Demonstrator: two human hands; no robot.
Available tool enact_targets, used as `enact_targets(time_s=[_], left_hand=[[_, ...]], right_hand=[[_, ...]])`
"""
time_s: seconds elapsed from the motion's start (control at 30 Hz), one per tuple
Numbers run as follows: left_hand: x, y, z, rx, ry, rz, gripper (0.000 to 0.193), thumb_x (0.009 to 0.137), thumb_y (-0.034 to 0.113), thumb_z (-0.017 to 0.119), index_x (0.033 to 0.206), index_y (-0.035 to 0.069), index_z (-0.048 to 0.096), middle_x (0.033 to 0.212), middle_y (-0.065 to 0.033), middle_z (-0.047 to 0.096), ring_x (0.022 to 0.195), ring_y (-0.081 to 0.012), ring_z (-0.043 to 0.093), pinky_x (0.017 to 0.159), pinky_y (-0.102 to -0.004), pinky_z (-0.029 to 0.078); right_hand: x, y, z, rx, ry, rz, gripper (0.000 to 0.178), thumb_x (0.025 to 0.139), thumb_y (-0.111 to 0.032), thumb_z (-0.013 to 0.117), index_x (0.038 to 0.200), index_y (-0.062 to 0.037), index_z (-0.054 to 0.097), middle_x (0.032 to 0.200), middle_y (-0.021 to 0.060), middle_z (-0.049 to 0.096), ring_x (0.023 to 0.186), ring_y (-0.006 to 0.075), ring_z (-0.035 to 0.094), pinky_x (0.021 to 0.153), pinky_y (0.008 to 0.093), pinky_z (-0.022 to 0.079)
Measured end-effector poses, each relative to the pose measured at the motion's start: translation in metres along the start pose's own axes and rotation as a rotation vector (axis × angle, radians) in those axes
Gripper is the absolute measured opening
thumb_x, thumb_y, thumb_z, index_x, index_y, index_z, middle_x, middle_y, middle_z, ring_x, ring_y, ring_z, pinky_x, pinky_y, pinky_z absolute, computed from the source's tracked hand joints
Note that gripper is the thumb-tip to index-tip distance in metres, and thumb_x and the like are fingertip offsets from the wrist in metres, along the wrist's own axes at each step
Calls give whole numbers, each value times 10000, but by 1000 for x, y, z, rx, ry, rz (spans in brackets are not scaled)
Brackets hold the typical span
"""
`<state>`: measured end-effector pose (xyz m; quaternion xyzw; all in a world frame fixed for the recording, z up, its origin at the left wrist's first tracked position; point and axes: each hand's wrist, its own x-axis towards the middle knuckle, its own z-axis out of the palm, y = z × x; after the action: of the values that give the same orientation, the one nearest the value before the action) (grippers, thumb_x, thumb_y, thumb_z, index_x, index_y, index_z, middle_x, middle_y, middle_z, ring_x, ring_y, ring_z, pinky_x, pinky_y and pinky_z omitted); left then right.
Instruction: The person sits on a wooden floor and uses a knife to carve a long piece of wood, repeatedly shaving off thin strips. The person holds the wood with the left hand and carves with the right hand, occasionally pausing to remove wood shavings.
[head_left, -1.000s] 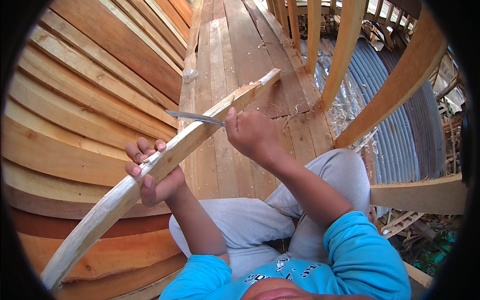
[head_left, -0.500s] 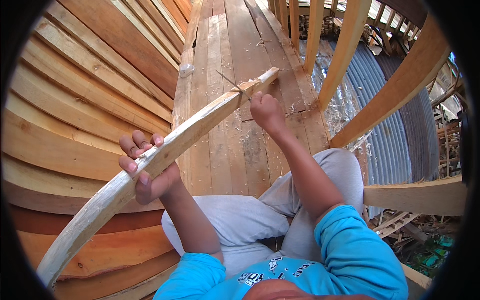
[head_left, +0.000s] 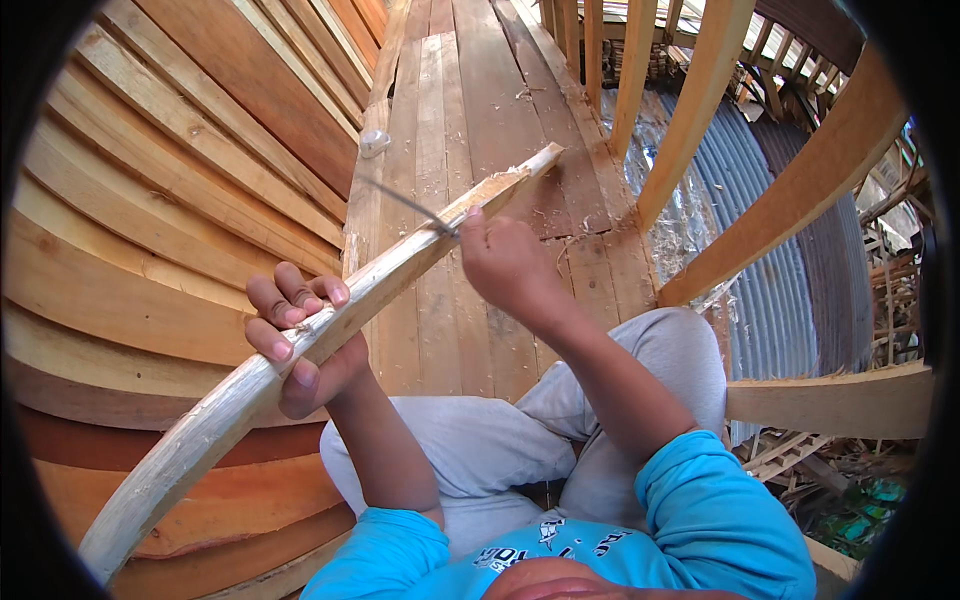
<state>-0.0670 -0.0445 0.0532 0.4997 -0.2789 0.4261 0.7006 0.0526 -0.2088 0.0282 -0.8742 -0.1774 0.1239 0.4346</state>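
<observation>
A long, pale wooden pole (head_left: 215,412) slants from the lower left up to the middle of the view, its far end lying above the floorboards. My left hand (head_left: 305,335) is wrapped round it at mid-length, fingers over the top and thumb on the near side. In my closed right hand (head_left: 510,265) is a knife with a long, thin, dark blade (head_left: 405,200). The blade lies across the pole's upper face and points to the far left. Its handle is hidden in my fist. Beyond the blade, the pole's surface looks freshly cut and rough.
Curved stacked planks (head_left: 150,240) form a wall on the left. Wood shavings lie on the plank floor (head_left: 430,330). Upright timber ribs (head_left: 690,110) line the right side, with corrugated metal sheets (head_left: 770,230) beyond them. A small clear plastic item (head_left: 374,143) sits by the planks.
My right hand has drawn the knife back along the pole, toward me and to the left. The left hand keeps its hold, shifting slightly to the right with the pole.
</observation>
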Motion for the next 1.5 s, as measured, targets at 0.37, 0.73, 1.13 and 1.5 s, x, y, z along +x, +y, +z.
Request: enact_targets(time_s=[0.37,0.73,1.13,1.5], left_hand=[[0,-1,0,21,64,6,173,683,213,672,843,265,634,910,18,423,893,-138,463,845,-339,474],[1,2,16,104,211,16,195,640,239,667,820,275,600,893,25,408,867,-131,436,820,-332,459],[0,-1,21,75,168,33,201,672,233,702,824,231,571,907,28,423,859,-133,454,794,-361,506],[-2,-10,15,107,244,2,188,624,252,683,772,271,568,887,20,383,862,-138,420,840,-330,435]], right_hand=[[18,17,7,22,32,20,608,992,-345,298,746,72,666,833,343,643,882,491,641,844,544,485],[9,6,11,2,83,-25,626,999,-371,293,750,56,675,814,310,660,860,484,646,813,561,487],[-1,-1,6,83,19,-59,600,1006,-340,302,729,62,650,806,318,642,813,494,630,833,558,475],[-17,-9,11,70,80,-111,605,992,-325,318,643,46,644,679,294,619,723,475,638,721,554,502]])
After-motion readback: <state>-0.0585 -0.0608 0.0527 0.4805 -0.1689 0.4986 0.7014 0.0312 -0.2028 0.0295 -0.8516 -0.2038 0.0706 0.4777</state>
